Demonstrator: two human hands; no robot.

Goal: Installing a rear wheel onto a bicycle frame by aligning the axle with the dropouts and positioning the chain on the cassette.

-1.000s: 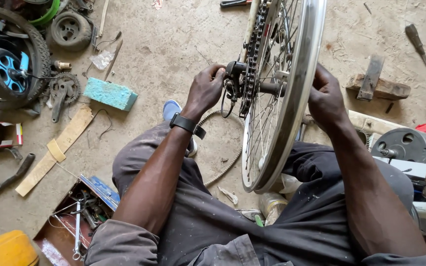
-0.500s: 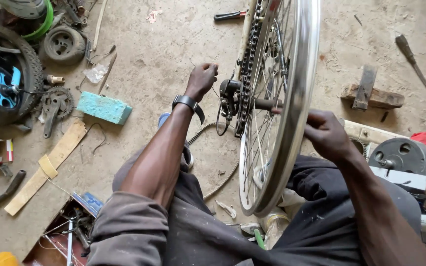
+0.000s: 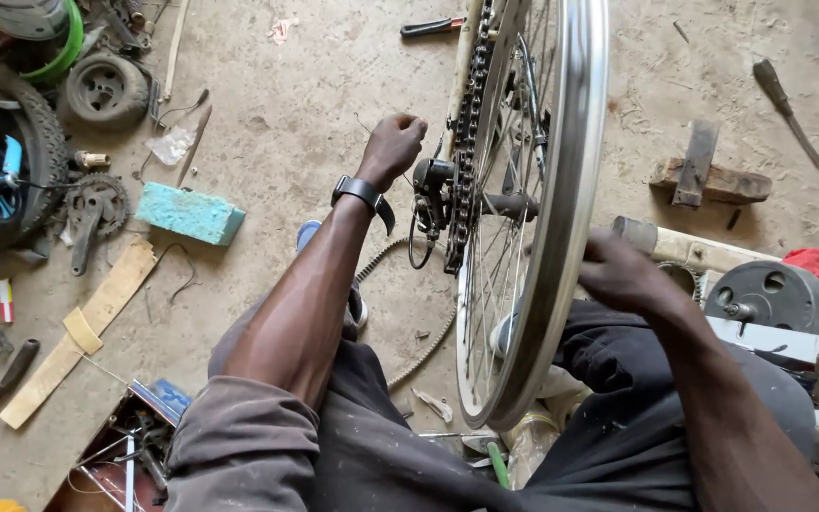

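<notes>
A bicycle wheel with a shiny rim [image 3: 575, 190] stands upright between my knees, its chain [image 3: 466, 142] and black derailleur [image 3: 431, 185] on the left side. My left hand [image 3: 392, 147], a black watch [image 3: 357, 190] on its wrist, is closed in a fist just left of the derailleur, and a thin cable seems to run from it. On the wheel's right side, my right hand [image 3: 623, 275] rests against the rim. Its fingers curl in behind the rim and are partly hidden.
On the dirt floor to the left lie a teal block [image 3: 187, 213], a crank [image 3: 92, 213], tyres [image 3: 101, 90], a wooden strip [image 3: 78, 332] and an open toolbox [image 3: 125, 455]. To the right are a wooden block [image 3: 708, 180], a hand tool [image 3: 784, 104] and a grey disc [image 3: 774, 294].
My left hand came off the derailleur and moved up and left, closing into a fist. My right hand slid down from the hub area to the rim.
</notes>
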